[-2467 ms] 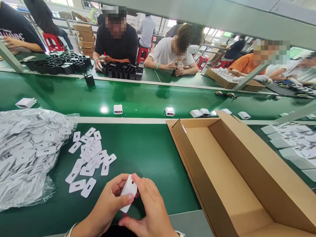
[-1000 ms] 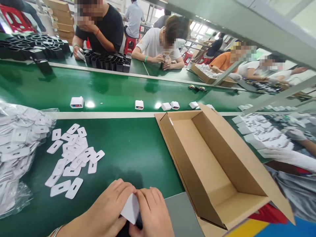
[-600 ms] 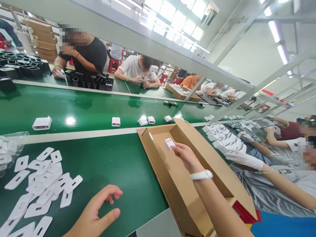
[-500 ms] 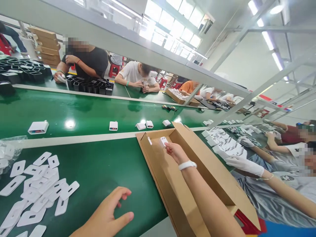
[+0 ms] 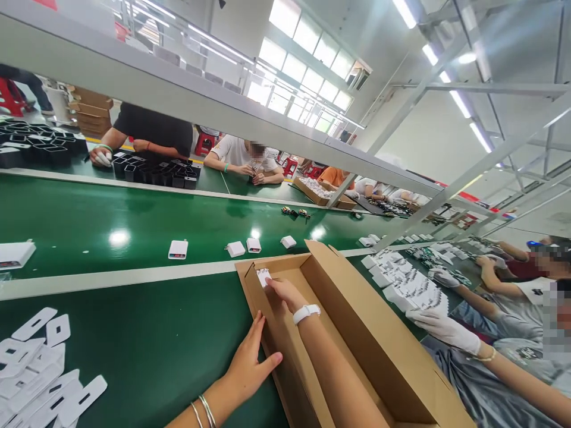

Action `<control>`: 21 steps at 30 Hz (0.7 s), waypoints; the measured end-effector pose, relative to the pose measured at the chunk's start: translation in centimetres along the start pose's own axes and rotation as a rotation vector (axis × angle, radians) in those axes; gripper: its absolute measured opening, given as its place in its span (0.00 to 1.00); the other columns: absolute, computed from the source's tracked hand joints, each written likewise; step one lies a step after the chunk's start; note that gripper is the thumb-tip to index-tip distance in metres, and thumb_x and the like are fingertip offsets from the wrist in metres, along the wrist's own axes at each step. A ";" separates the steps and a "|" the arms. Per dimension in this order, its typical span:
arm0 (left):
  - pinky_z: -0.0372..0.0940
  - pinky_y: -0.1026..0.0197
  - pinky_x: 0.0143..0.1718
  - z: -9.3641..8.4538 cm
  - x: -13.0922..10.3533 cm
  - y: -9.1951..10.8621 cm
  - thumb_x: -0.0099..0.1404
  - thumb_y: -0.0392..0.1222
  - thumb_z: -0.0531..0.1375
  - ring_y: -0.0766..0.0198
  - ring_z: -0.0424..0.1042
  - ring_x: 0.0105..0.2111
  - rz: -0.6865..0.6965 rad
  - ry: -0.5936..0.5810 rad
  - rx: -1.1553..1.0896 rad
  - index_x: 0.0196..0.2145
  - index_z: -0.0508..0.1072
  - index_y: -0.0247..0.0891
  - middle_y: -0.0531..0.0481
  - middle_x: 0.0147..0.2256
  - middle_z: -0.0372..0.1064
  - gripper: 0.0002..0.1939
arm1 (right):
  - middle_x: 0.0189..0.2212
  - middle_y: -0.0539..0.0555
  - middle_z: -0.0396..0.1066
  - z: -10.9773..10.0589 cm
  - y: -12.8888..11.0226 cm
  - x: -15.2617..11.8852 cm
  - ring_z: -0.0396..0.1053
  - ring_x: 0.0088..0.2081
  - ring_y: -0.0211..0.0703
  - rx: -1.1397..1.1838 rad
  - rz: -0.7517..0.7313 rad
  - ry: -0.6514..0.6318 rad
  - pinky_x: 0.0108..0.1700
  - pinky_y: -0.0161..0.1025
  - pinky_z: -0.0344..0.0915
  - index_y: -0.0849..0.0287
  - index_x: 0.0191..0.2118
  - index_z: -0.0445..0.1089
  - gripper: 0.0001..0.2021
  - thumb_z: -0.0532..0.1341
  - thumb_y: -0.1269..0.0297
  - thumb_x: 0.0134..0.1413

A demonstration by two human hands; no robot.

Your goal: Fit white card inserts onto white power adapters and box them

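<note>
My right hand [image 5: 282,292] reaches deep into a long open cardboard box [image 5: 357,333] and presses a small white charger part [image 5: 263,276] into its far left corner. A white band sits on that wrist. My left hand [image 5: 247,362] lies flat against the outside of the box's left wall, fingers together, holding nothing. Bangles ring that wrist. White flat plastic plates [image 5: 40,368] lie scattered on the green table at lower left.
Several white chargers [image 5: 178,249] ride the shiny green conveyor belt [image 5: 111,220] beyond the table. Across it, seated people work beside black trays [image 5: 151,172]. On my right a person's gloved hand [image 5: 441,327] rests by stacks of white parts [image 5: 401,285]. A grey overhead beam [image 5: 178,101] crosses the view.
My right hand left my left, carried the white part from my lap into the box and moved it to the far corner. My left hand opened and went to the box wall.
</note>
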State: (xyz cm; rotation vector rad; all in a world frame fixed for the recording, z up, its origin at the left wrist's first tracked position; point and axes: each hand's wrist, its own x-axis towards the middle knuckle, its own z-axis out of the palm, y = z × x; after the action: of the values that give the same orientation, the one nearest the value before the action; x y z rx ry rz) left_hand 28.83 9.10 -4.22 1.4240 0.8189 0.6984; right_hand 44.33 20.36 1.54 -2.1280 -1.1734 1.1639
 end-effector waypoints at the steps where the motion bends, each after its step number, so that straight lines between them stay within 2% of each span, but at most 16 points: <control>1: 0.41 0.48 0.67 -0.1 -0.2 -0.2 0.62 0.49 0.55 0.52 0.36 0.68 0.001 -0.010 -0.001 0.66 0.41 0.24 0.37 0.69 0.30 0.43 | 0.42 0.53 0.72 0.0 0.0 0.1 0.71 0.40 0.41 -0.024 -0.007 -0.006 0.42 0.43 0.70 0.62 0.42 0.70 0.11 0.58 0.59 0.62; 6: 0.37 0.49 0.68 -0.6 -0.2 0.1 0.61 0.48 0.57 0.54 0.32 0.68 -0.010 -0.053 0.002 0.66 0.40 0.26 0.39 0.69 0.28 0.44 | 0.36 0.52 0.72 0.7 0.4 0.2 0.71 0.34 0.38 -0.126 -0.020 -0.018 0.37 0.40 0.71 0.63 0.42 0.69 0.14 0.56 0.56 0.63; 8: 0.38 0.49 0.68 -0.7 -0.2 0.5 0.61 0.45 0.57 0.54 0.33 0.68 -0.029 -0.056 0.005 0.66 0.41 0.27 0.39 0.69 0.28 0.43 | 0.34 0.51 0.72 0.8 0.3 -0.3 0.71 0.32 0.36 -0.174 -0.050 0.003 0.35 0.39 0.70 0.63 0.41 0.69 0.14 0.56 0.56 0.64; 10: 0.41 0.47 0.67 -0.9 -0.5 1.2 0.63 0.43 0.54 0.52 0.36 0.68 -0.068 -0.047 0.015 0.66 0.41 0.24 0.36 0.69 0.32 0.41 | 0.33 0.50 0.72 0.3 -0.3 -1.0 0.71 0.31 0.36 -0.228 -0.112 0.046 0.35 0.38 0.70 0.63 0.39 0.70 0.13 0.57 0.56 0.63; 13: 0.45 0.41 0.65 -1.5 -1.7 3.4 0.65 0.42 0.49 0.45 0.43 0.66 -0.130 -0.044 0.047 0.65 0.43 0.18 0.28 0.67 0.39 0.36 | 0.33 0.51 0.72 -1.0 -2.9 -1.9 0.71 0.32 0.37 -0.312 -0.260 0.162 0.37 0.39 0.70 0.62 0.37 0.70 0.13 0.56 0.57 0.64; 15: 0.49 0.40 0.63 -2.4 -2.9 5.2 0.64 0.45 0.51 0.43 0.50 0.64 -0.113 -0.105 0.080 0.63 0.52 0.22 0.29 0.65 0.48 0.34 | 0.35 0.51 0.72 -1.0 -5.7 -1.8 0.71 0.35 0.38 -0.370 -0.380 0.245 0.39 0.41 0.70 0.61 0.38 0.70 0.13 0.55 0.56 0.64; 18: 0.59 0.43 0.58 -4.5 -5.2 7.1 0.58 0.44 0.60 0.40 0.65 0.56 -0.011 -0.285 0.185 0.55 0.70 0.34 0.35 0.55 0.68 0.27 | 0.40 0.53 0.71 1.5 -10.1 -0.4 0.71 0.41 0.41 -0.467 -0.572 0.270 0.44 0.44 0.69 0.62 0.42 0.70 0.13 0.54 0.58 0.65; 19: 0.62 0.42 0.55 -5.5 -6.2 7.3 0.58 0.41 0.60 0.38 0.69 0.52 0.003 -0.324 0.246 0.51 0.74 0.35 0.35 0.51 0.71 0.23 | 0.41 0.53 0.71 3.0 -11.4 0.2 0.71 0.43 0.42 -0.500 -0.628 0.250 0.45 0.45 0.69 0.63 0.43 0.70 0.13 0.54 0.59 0.65; 21: 0.64 0.34 0.48 -8.1 -8.4 6.8 0.59 0.36 0.56 0.30 0.71 0.46 -0.028 -0.318 0.379 0.45 0.78 0.31 0.28 0.45 0.74 0.18 | 0.43 0.54 0.71 6.5 -13.3 1.4 0.71 0.44 0.44 -0.562 -0.720 0.195 0.46 0.46 0.69 0.64 0.45 0.69 0.13 0.54 0.60 0.65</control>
State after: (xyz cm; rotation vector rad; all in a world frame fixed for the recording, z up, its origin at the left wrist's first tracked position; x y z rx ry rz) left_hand 17.80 6.98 3.38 1.8038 0.7409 0.2889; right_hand 33.09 28.67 6.68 -1.8123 -2.0956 0.3168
